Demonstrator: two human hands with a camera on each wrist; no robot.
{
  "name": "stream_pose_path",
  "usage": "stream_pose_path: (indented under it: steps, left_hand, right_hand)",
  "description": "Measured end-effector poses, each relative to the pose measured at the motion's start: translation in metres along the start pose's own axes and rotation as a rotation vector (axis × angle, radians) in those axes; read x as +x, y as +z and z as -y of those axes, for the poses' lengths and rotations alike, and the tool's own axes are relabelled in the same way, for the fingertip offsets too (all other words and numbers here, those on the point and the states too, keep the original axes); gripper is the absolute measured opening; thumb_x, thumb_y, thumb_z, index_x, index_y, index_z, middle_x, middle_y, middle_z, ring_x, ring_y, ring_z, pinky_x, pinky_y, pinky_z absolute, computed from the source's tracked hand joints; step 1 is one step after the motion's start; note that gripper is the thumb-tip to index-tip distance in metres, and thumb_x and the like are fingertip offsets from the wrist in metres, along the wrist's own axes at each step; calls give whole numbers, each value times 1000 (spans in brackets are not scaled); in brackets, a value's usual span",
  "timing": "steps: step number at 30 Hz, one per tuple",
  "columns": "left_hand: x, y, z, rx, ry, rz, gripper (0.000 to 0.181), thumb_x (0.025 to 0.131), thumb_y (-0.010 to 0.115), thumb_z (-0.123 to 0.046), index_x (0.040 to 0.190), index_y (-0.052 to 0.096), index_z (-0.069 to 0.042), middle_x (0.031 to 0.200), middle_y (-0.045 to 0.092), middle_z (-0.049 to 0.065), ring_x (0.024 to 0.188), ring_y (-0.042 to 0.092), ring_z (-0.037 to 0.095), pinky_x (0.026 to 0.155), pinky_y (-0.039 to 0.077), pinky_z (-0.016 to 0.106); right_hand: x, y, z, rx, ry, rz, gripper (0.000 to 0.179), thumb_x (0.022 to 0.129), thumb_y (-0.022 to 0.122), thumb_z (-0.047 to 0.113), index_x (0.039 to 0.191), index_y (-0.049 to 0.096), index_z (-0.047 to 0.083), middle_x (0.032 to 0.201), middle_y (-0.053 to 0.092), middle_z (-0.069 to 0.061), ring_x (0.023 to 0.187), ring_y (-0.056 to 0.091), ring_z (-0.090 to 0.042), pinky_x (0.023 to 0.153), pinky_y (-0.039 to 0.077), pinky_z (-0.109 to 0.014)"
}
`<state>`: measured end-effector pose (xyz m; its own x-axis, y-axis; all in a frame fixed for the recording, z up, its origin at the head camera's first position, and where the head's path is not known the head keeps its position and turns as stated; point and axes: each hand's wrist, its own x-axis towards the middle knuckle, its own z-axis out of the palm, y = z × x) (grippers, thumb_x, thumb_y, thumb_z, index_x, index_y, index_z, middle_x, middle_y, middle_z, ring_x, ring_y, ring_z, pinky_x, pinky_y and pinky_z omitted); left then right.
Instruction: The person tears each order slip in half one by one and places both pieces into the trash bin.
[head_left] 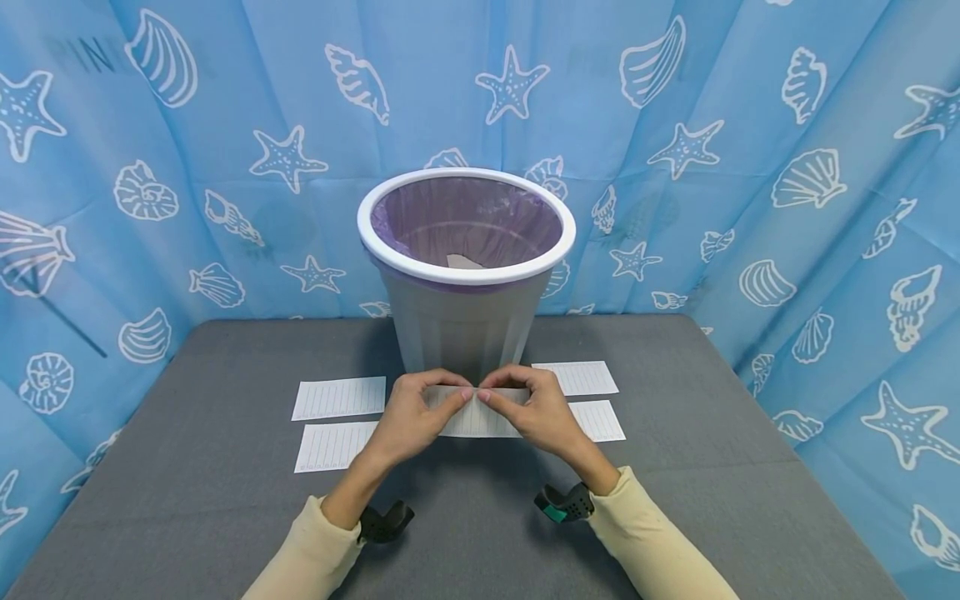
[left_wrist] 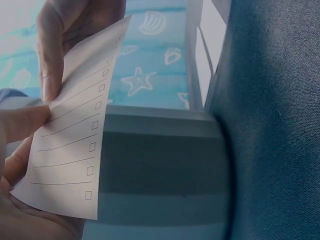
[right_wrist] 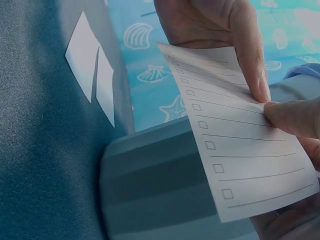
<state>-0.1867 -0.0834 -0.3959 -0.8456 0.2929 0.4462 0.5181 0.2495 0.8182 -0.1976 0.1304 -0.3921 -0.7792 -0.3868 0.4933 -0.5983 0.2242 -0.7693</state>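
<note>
Both hands pinch one lined checklist sheet (head_left: 480,423) at the middle of its top edge, thumbs in front and nearly tip to tip. The left hand (head_left: 422,415) grips from the left, the right hand (head_left: 542,410) from the right. In the left wrist view the sheet (left_wrist: 75,135) bends slightly, with a column of small boxes along one side; the right wrist view shows the same sheet (right_wrist: 235,135) in one piece. Directly behind the hands stands a grey bin (head_left: 465,321) with a white rim and a purple liner.
Two lined sheets lie left of the hands, a rear sheet (head_left: 339,398) and a front sheet (head_left: 333,446). To the right lie another rear sheet (head_left: 581,378) and front sheet (head_left: 600,421). Inside the bin is a pale piece (head_left: 463,262). A blue curtain (head_left: 300,225) hangs behind the grey table (head_left: 225,517).
</note>
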Motion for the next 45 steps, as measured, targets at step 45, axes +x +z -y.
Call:
stream_pose_path:
  steps: [45]
  left_hand:
    - [1, 0, -2, -37, -98, -15, 11, 95, 74, -14, 97, 80, -5, 96, 76, 4, 92, 70, 19, 84, 52, 38]
  right_hand:
    - [1, 4, 4, -26, -97, -10, 1, 91, 74, 1, 92, 74, 1, 88, 73, -6, 79, 68, -19, 72, 54, -31]
